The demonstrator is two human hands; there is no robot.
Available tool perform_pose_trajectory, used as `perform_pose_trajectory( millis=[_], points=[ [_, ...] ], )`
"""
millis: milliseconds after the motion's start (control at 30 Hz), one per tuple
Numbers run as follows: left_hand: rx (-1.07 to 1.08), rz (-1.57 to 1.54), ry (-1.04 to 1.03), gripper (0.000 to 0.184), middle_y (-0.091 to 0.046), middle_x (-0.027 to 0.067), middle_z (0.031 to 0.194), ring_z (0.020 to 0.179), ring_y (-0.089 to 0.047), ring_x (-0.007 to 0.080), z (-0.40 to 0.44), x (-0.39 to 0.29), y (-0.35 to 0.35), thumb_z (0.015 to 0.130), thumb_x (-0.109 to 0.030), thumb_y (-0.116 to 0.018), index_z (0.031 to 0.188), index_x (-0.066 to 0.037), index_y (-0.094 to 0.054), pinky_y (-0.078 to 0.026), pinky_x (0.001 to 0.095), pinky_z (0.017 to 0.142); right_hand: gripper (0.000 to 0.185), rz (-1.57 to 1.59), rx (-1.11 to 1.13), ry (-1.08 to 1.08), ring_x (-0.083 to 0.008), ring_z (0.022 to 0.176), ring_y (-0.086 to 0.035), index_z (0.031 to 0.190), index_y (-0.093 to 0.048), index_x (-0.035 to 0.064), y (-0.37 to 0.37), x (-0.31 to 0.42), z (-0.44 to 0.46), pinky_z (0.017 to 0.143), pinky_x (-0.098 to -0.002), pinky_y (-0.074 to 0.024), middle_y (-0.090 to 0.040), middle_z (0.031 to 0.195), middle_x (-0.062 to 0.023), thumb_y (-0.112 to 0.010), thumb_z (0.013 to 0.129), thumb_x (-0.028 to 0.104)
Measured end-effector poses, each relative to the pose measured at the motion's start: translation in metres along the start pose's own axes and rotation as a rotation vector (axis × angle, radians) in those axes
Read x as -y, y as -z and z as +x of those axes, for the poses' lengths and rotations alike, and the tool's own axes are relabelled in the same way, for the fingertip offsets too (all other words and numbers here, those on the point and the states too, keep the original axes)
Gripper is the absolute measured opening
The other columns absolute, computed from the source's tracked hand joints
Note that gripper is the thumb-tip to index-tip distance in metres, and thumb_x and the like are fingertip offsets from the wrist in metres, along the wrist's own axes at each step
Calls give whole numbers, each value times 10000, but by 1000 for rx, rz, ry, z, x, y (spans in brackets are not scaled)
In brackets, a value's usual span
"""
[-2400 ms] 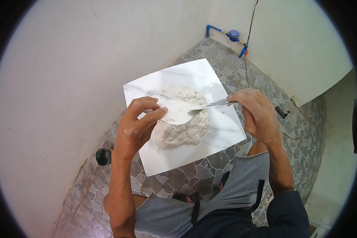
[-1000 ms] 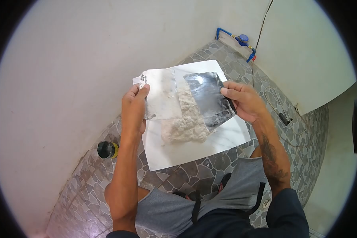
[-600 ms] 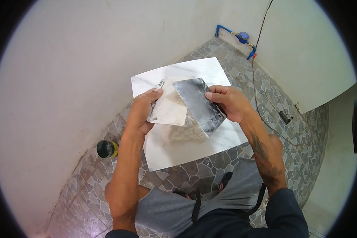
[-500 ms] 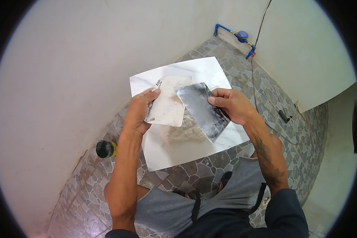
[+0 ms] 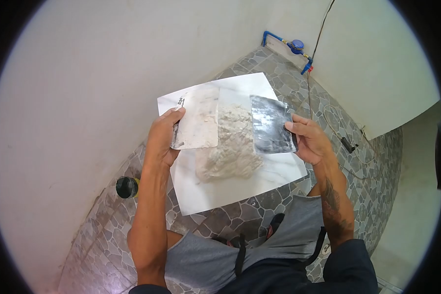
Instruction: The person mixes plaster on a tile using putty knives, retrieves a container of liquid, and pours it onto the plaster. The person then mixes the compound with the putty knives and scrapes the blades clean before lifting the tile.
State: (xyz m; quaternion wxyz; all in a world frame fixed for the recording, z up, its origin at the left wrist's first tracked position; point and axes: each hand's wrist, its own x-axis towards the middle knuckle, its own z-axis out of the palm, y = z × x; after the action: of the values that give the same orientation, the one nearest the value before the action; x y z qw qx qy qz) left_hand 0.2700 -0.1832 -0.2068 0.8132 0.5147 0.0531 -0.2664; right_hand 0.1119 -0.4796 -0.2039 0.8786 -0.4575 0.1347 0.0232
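A heap of off-white powdery, lumpy material (image 5: 232, 157) lies on a white square sheet with grey marbling (image 5: 191, 198). My left hand (image 5: 162, 133) is closed on the edge of a flat rectangular scraper coated in whitish residue (image 5: 198, 122), thumb on top. This pale scraper is over the left side of the heap. My right hand (image 5: 312, 139) grips a dark, shiny rectangular scraper with white smears (image 5: 273, 125) by its right edge. It is held at the heap's right side. Whether either scraper touches the heap I cannot tell.
A dark round container with a yellow side (image 5: 127, 187) stands on the stone-patterned floor (image 5: 269, 201) at left. Walls (image 5: 108, 83) meet in a corner, with a blue pipe and water meter (image 5: 297, 46). A cable with a black plug (image 5: 348, 145) lies at right.
The two scrapers have moved apart, left and right, uncovering the heap between them. The dark one has turned from a slant to nearly upright in view.
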Motion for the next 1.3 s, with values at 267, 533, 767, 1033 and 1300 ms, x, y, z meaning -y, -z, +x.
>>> perform_pose_trajectory(
  millis=[267, 533, 767, 1033, 1300],
  points=[
    [48, -32, 11, 285, -672, 177, 1087, 928, -711, 219, 5, 5, 4, 984, -130, -573, 1169, 86, -578, -619, 341, 811, 301, -39, 31, 163, -221, 1047, -680, 1259, -590, -53, -25, -11, -8, 954, -405, -541, -671, 1210, -139, -582, 977, 50],
    [103, -136, 97, 279, -684, 177, 1088, 933, -719, 228, -1, 12, -3, 990, -113, -575, 1171, 99, -589, -626, 338, 800, 545, -1275, 1, 1084, -313, 1222, -628, 1297, -623, 49, -88, -11, -20, 1032, -392, -505, -644, 1300, -169, -679, 782, -121],
    [198, -104, 120, 363, -661, 206, 1150, 998, -701, 257, -23, 9, -21, 1011, -160, -527, 1262, 103, -536, -607, 378, 865, 568, -1331, 233, 1364, -329, 1335, -549, 1352, -597, 71, -88, -37, 10, 1120, -483, -440, -567, 1438, -164, -659, 806, -73],
    [301, -220, 113, 345, -661, 201, 1145, 980, -705, 243, -18, 14, -13, 1022, -135, -515, 1260, 113, -538, -613, 371, 863, 588, -1429, 254, 1364, -332, 1345, -539, 1345, -602, 60, -73, -49, 18, 1136, -484, -428, -572, 1432, -165, -615, 774, -82],
    [62, -76, -92, 334, -677, 164, 1117, 958, -709, 207, -28, -23, -8, 998, -154, -577, 1227, 89, -565, -616, 345, 813, 617, -1491, 113, 1191, -371, 1271, -592, 1297, -603, -28, -23, -46, 9, 1086, -464, -475, -610, 1357, -217, -614, 703, -193]
  ],
)
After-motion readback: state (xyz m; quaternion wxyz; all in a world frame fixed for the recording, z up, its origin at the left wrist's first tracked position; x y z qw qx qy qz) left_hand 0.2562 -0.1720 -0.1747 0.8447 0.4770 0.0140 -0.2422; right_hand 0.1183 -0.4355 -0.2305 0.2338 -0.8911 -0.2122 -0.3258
